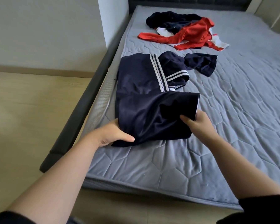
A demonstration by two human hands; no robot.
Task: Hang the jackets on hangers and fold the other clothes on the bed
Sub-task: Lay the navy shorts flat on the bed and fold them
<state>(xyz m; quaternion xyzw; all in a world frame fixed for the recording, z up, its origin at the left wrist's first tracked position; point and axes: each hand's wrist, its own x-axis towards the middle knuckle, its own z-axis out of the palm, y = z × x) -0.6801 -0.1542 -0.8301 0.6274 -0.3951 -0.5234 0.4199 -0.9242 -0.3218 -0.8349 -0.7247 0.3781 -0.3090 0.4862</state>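
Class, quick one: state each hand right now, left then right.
Left hand: closed, gripping the near corner of the navy striped garment.
Right hand: closed, pinching the same garment's folded edge.

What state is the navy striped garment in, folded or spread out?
Partly folded: the navy striped garment has its near part doubled over; left hand and right hand grip it.

WEAR | you have black sleeves on both arms | left sleeve (8, 218) ends well short of the bed (233, 110), off its near left corner | right sleeve (263, 207) ends at the bed's near edge | your forearms, left hand (110, 135) and right hand (199, 123) are bare
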